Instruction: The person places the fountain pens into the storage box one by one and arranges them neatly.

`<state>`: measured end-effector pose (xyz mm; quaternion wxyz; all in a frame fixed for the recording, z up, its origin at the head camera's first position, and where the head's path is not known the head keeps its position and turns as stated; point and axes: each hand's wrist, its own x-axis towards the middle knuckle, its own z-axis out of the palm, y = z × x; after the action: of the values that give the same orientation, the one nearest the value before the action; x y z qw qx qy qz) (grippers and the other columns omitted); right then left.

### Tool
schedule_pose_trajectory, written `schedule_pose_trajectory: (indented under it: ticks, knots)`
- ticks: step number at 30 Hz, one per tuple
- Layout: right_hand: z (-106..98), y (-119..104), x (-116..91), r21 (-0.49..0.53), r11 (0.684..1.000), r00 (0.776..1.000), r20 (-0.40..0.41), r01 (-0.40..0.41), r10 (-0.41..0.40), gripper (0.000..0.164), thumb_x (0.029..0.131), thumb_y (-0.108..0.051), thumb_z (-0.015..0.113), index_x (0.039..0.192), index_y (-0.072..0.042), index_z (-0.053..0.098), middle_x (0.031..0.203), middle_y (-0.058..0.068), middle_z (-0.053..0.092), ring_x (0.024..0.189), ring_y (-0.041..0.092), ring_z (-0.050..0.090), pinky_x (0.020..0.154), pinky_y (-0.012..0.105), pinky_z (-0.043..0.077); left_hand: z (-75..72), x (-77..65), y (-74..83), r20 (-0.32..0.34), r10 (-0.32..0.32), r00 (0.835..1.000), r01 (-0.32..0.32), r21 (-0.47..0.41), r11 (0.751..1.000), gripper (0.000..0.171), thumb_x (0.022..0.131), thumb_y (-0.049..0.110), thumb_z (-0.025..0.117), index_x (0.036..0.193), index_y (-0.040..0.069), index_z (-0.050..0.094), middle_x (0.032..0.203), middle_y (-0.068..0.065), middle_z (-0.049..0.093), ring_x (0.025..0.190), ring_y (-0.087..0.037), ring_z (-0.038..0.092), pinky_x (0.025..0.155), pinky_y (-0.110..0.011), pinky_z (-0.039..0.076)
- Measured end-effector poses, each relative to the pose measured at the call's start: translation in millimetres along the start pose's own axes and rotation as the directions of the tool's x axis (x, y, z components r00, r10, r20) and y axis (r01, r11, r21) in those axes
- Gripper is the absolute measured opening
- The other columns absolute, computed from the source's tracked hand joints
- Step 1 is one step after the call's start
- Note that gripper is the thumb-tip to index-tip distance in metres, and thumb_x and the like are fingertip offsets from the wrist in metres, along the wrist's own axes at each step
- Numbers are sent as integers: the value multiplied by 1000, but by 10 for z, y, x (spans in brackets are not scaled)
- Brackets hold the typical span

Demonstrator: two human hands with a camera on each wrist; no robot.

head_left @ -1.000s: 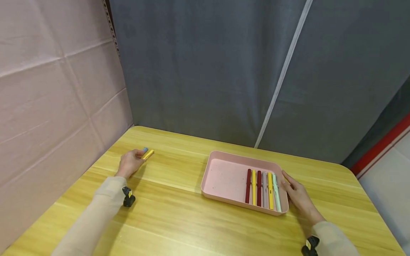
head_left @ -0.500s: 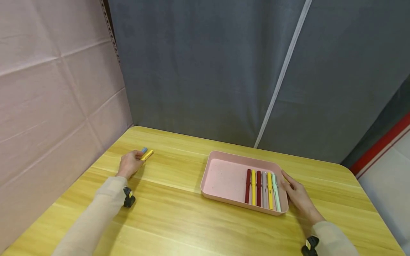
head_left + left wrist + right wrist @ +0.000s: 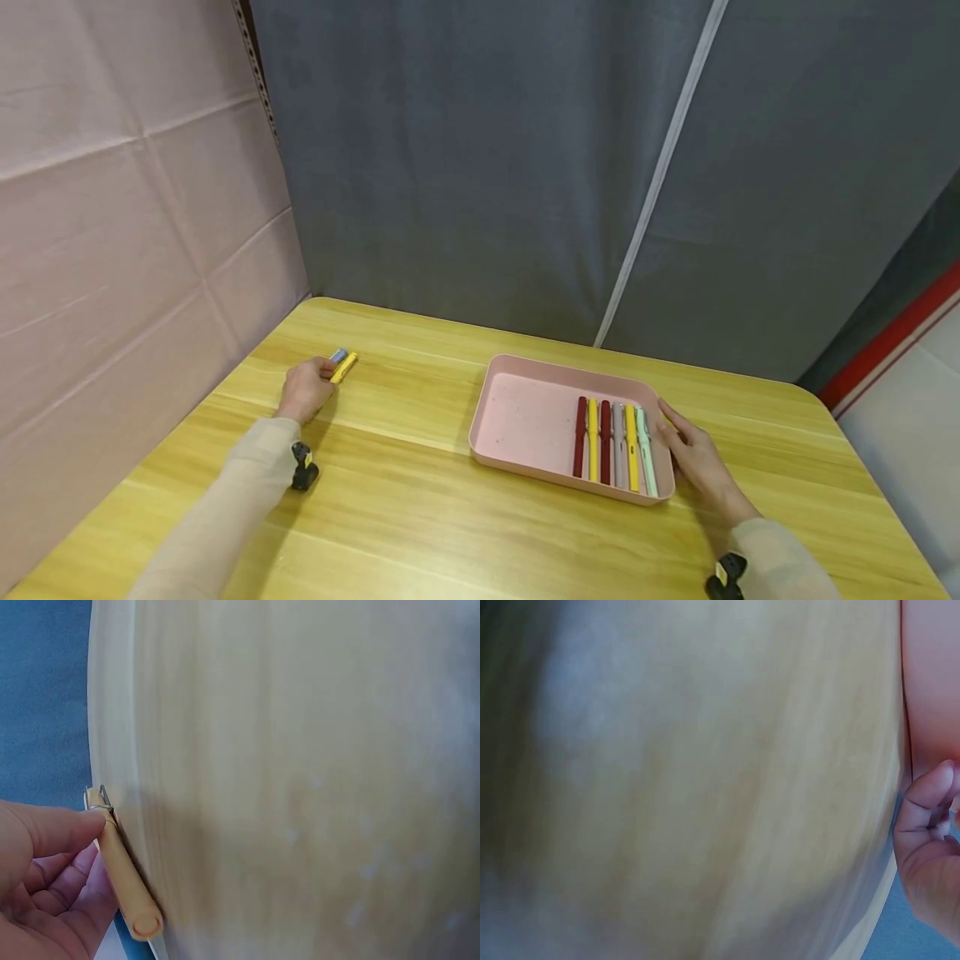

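Observation:
My left hand (image 3: 306, 390) pinches a yellow pen (image 3: 345, 367) over the left back part of the table, thumb near its wire clip. Beside that pen lies a blue pen (image 3: 339, 356), partly hidden by the hand and the yellow pen. In the left wrist view, the yellow pen (image 3: 129, 889) slants down from the thumb, and a strip of the blue pen (image 3: 133, 943) shows under it. At the right, my right hand (image 3: 703, 462) holds the end wall of a pink tray (image 3: 517, 471); in the right wrist view its curled fingers (image 3: 930, 787) meet the tray's side.
Inside the tray, several pens (image 3: 606, 442) in dark red, yellow, grey and mint lie side by side at the right end. A wooden table (image 3: 420, 533) carries everything. Behind it hangs a grey curtain (image 3: 465, 183), with a pale pink cloth wall (image 3: 120, 275) at the left.
The left hand has shifted slightly, and the yellow pen in it has turned a little steeper, closer to the blue pen. The right hand and the tray stay in place.

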<state>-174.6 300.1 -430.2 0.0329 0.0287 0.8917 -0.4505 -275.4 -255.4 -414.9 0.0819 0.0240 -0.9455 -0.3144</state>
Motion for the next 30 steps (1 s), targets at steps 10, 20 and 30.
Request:
schedule_pose_trajectory:
  ticks: [10, 20, 30]
  knots:
    - [0, 3, -1, -8, 1000, 1000, -7, 8, -8, 60, 102, -39, 34, 151, -11, 14, 148, 31, 24, 113, 27, 42, 74, 10, 36, 32, 17, 7, 41, -12, 999, 11, 19, 1000, 34, 80, -1, 65, 113, -10, 61, 106, -24, 66, 94, -36, 62, 79, -42, 51]
    - [0, 5, -1, 17, 1000, 1000, 16, -8, 8, 62, 102, -40, 33, 151, -10, 10, 151, 30, 13, 137, 41, 20, 107, 49, 29, 45, -31, 125, 54, -25, 998, 24, 13, 1000, 40, 79, -2, 60, 119, -9, 59, 109, -24, 65, 96, -35, 61, 78, -40, 50]
    - [-6, 10, -7, -8, 1000, 1000, 6, 0, 0, 62, 101, -40, 34, 151, -10, 12, 150, 30, 16, 131, 37, 29, 91, 20, 39, 57, -13, 291, 73, -67, 995, 74, -98, 992, 45, 81, 1, 58, 125, -5, 56, 115, -21, 63, 100, -32, 60, 79, -33, 49]
